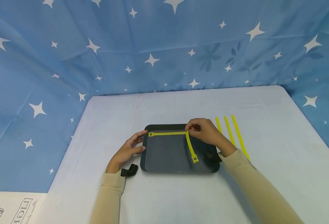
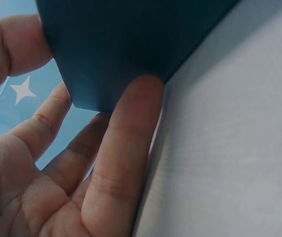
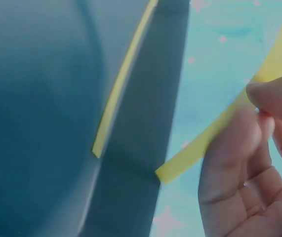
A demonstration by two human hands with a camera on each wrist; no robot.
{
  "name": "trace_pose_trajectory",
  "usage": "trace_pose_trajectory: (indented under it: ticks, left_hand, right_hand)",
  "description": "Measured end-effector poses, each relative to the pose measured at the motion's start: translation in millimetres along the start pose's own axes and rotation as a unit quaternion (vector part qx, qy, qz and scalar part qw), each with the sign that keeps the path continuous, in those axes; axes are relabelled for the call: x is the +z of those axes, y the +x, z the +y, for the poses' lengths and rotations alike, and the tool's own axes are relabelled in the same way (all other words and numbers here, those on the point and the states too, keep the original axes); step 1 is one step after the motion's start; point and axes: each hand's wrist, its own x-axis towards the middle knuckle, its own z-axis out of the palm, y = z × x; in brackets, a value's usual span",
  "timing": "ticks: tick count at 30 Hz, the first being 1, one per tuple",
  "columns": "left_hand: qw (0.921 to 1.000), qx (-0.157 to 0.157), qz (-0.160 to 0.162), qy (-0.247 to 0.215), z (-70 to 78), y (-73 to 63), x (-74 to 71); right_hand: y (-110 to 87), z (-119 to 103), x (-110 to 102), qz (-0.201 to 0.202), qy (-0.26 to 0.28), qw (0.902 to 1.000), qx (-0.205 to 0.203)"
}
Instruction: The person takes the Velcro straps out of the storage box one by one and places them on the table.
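Note:
A dark grey tray (image 1: pixel 167 155) lies on the table. My left hand (image 1: pixel 129 151) holds its left end, index finger at the far corner's rim and thumb (image 2: pixel 131 128) against the outer wall. Along the tray's far inner edge lies one yellow cable strap (image 1: pixel 167 134), its slotted head at the left. Between thumb and fingers, my right hand (image 1: pixel 204 130) pinches the plain end of a second yellow cable strap (image 1: pixel 191 147). That strap hangs over the tray, slotted head toward me. In the right wrist view its plain tip (image 3: pixel 168 174) pokes out past the fingers.
Right of the tray, several more yellow straps (image 1: pixel 238 133) lie side by side on the white table (image 1: pixel 279 149), partly behind the right forearm. A blue star-patterned curtain (image 1: pixel 164 46) hangs behind the table. Printed cloth (image 1: pixel 13 208) shows at the lower left.

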Motion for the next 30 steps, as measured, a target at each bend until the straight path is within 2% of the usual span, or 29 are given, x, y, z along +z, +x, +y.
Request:
trace_pose_trajectory:
  ticks: [9,12,16,25,30]
  left_hand:
    - [0.9998,-0.015,0.011,0.010,0.8,-0.7,0.8]
    - [0.9996,-0.022,0.016,0.012,0.7,-2.0,1.3]
    - [0.9997,-0.017,0.013,0.010,0.0,-2.4,2.0]
    - [0.9999,-0.004,0.008,0.011,-0.4,-3.6,2.9]
    - [0.9999,0.003,0.002,0.010,-1.2,-5.0,2.1]
  right_hand:
    - [-14.2,-11,-12,0.014,0.083,0.9961,0.028]
    - [-17.4,-12,-17,0.017,0.131,0.9903,0.044]
    - [-20.6,-10,-22,0.012,0.184,0.9809,0.062]
    - [-26.4,-2,-31,-0.008,0.226,0.9702,0.086]
    - [-28.8,1,-37,-0.013,0.251,0.9643,0.082]
